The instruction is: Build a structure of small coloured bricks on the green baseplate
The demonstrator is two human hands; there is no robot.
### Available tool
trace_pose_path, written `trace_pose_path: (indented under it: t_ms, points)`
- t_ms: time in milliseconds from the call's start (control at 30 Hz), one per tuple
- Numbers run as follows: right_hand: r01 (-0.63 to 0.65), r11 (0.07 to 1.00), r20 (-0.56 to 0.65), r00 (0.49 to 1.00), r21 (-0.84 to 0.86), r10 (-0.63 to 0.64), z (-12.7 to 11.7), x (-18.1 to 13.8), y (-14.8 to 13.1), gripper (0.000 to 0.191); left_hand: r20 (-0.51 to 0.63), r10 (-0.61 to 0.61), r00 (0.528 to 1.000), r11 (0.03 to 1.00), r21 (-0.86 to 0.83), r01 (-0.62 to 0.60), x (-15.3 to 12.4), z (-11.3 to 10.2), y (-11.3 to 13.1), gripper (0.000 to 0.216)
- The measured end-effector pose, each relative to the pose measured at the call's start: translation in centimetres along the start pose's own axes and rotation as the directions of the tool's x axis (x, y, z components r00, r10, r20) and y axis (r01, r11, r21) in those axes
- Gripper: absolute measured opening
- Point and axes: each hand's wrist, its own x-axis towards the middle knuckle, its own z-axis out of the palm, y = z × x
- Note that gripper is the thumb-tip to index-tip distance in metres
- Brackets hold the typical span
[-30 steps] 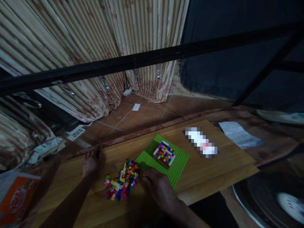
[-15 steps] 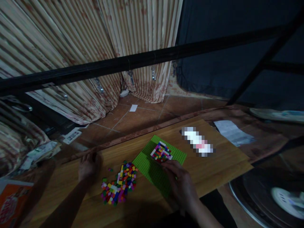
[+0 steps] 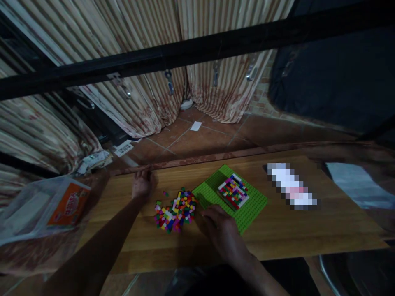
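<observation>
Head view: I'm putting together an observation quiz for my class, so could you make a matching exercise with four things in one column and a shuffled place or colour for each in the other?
Things
1. Studded baseplate
2. Loose bricks
3. Left hand
4. Clear plastic box

Places and colours
A. Near the far edge of the wooden table
B. Off the table, with an orange label
C. Green all over
D. Many-coloured, in a heap

Pairs: 1-C, 2-D, 3-A, 4-B
</observation>
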Motion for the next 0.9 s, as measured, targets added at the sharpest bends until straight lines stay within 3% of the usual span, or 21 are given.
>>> trace_pose_path:
  t_ms: [133, 400, 733, 900]
  points:
    - [0.023, 0.997, 0.090, 0.996, -0.078, -0.016, 2.4, 1.5, 0.3, 0.024, 0.004, 0.000, 1.000, 1.000, -0.013, 0.000, -0.1, 0.1, -0.1, 0.042]
    - [0.117, 0.975, 0.139, 0.986, -0.189, -0.092, 3.3, 3.8, -0.2, 0.025, -0.050, 0.014, 0.999, 0.999, -0.031, -0.016, -0.3, 0.5, -0.1, 0.034]
    - [0.320, 0.897, 0.397, 0.899, -0.306, -0.185, 7.6, 4.9, -1.8, 0.022, -0.056, 0.020, 0.998, 1.000, -0.010, -0.021, -0.3, 1.0, -0.4, 0.034]
    - [0.352, 0.874, 0.420, 0.886, -0.334, -0.196, 7.6, 4.9, -1.1, 0.025, -0.060, 0.028, 0.998, 1.000, -0.013, -0.029, -0.3, 1.2, -0.6, 0.034]
